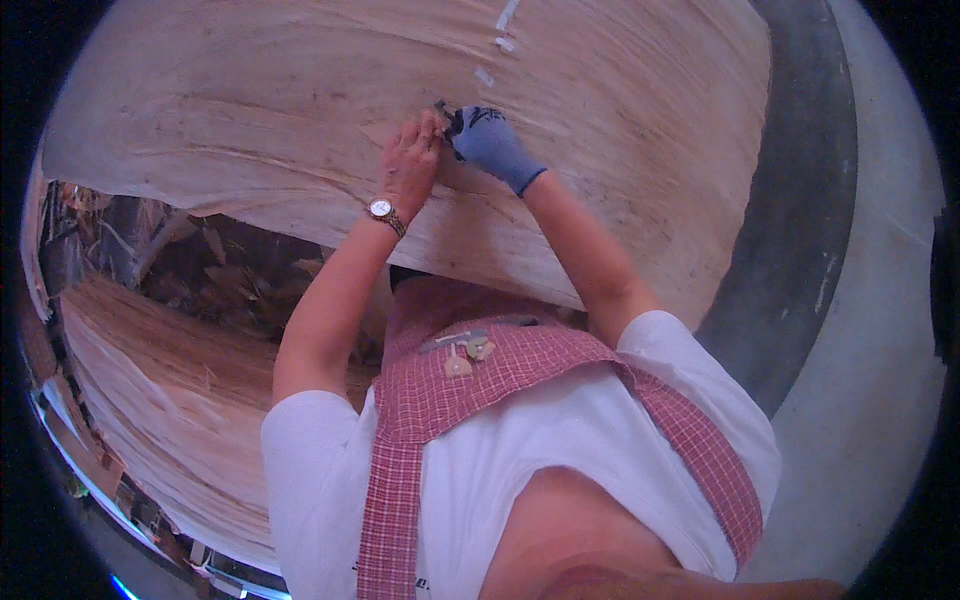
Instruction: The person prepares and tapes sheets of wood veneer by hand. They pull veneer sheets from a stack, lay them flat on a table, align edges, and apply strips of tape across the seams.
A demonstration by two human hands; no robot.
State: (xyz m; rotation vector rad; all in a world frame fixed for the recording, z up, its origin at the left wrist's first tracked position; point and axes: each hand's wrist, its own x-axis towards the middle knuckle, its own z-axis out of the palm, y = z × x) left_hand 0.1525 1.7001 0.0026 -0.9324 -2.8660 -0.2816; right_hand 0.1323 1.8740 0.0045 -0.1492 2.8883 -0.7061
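A broad sheet of pale brown wood veneer (pixel 300 110) lies before me, rippled and streaked along its grain. My bare left hand (pixel 408 165) rests on it, fingers stretched forward and close together. Its fingertips are right beside a small dark tool (pixel 447 112). That tool is gripped in my right hand (pixel 490 143), which wears a blue glove with black on the fingers. The tool's working end is too small to make out. Short pieces of whitish tape (pixel 484 77) lie in a line on the veneer beyond my right hand.
A second veneer stack (pixel 170 400) stands to my left. Between the stacks, broken veneer scraps (pixel 225 265) lie in a dark gap. On the right, a dark floor band (pixel 800 200) borders a grey floor (pixel 885 330). My checked red apron (pixel 500 370) meets the near veneer edge.
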